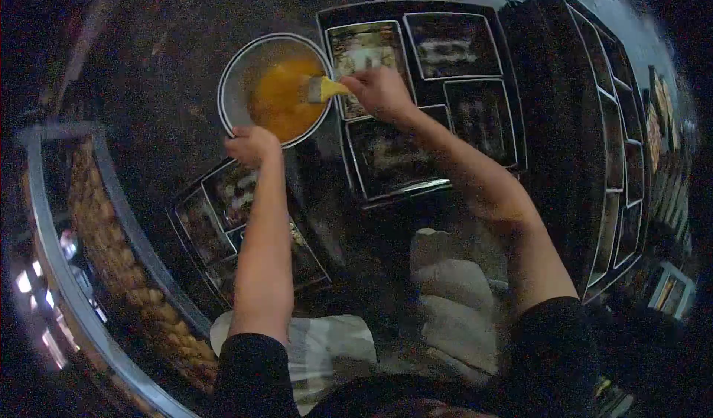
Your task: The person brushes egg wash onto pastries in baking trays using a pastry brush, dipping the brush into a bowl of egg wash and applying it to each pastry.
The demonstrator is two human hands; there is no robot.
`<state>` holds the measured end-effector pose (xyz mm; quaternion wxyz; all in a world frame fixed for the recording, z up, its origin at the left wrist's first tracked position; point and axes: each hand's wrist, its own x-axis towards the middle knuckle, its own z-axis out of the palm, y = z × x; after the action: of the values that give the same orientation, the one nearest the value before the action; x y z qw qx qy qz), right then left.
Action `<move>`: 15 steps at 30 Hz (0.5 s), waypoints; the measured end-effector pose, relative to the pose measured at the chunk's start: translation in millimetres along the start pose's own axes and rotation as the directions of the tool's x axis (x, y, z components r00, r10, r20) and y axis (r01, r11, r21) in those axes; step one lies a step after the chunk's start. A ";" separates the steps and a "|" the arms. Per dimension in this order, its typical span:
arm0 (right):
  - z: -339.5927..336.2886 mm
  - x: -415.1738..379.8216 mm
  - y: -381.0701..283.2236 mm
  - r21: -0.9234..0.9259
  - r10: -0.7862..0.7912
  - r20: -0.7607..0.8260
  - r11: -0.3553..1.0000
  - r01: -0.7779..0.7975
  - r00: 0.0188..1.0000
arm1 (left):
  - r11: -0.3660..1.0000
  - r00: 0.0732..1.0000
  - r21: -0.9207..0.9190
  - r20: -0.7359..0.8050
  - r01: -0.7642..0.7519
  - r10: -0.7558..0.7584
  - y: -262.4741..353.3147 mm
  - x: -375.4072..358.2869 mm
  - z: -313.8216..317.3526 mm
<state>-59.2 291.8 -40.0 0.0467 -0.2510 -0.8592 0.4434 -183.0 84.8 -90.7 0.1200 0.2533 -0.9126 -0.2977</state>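
A round metal bowl (239, 95) with orange-yellow liquid (286, 95) is at the upper left of centre. My left hand (256, 147) grips its near rim, fingers curled over the edge. In my right hand (382, 93) is a flat brush (324, 89) with a yellow handle. The brush head reaches over the bowl's right side, above the liquid. Under my right hand and forearm lies a black tray (431, 188) divided into rectangular sections, one of them holding something pale.
Another sectioned black tray (319, 275) lies below the bowl, partly behind my left forearm. Similar black trays are stacked (553, 121) on the right. At the left, rows of browned baked goods (122, 240) sit behind a metal rail (52, 232).
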 end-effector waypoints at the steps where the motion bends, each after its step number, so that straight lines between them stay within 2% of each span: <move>1: -4.2 -3.8 -2.6 0.064 0.006 0.002 0.998 -0.006 1.000 | 0.999 0.999 0.034 -0.031 -0.036 0.037 -16.3 8.8 16.0; 2: -9.6 -7.2 -4.9 0.128 0.010 0.005 0.992 -0.010 1.000 | 0.995 0.995 0.070 -0.062 -0.069 0.074 -26.0 15.3 27.8; 3: -17.5 -9.7 -8.5 0.183 0.097 0.058 0.977 -0.106 0.994 | 0.999 0.992 -0.007 -0.114 -0.051 0.049 -24.8 17.5 31.6; 6: -40.2 -17.0 6.9 0.428 0.131 0.042 0.894 -0.136 0.991 | 0.997 0.995 -0.044 0.076 0.070 -0.066 4.2 0.4 -5.8; 7: -48.0 -16.7 20.2 0.565 0.144 0.082 0.808 -0.165 0.986 | 0.997 0.995 -0.046 0.084 0.059 -0.055 8.6 -3.4 -11.7; 9: -73.0 -20.1 42.1 0.665 0.229 -0.045 0.733 -0.142 0.972 | 0.998 0.994 -0.052 0.099 0.045 -0.039 15.0 -9.9 -18.7; 11: -120.5 -33.0 44.9 0.647 0.296 -0.099 0.745 -0.164 0.950 | 0.998 0.998 -0.048 0.060 0.028 -0.025 8.3 -5.4 -10.5; 12: -135.2 -33.7 52.6 0.560 0.332 -0.238 0.815 -0.150 0.913 | 0.999 0.999 -0.046 0.039 0.019 -0.018 6.1 -3.5 -7.2; 15: -181.5 -23.6 90.1 0.341 0.274 -0.402 0.930 -0.135 0.874 | 0.998 0.993 -0.038 0.110 0.058 -0.053 22.3 -15.6 -25.7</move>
<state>51.4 458.0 2.0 0.2309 -0.4254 -0.7158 0.5033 -169.1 96.2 -57.9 0.0671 0.2596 -0.9040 -0.3331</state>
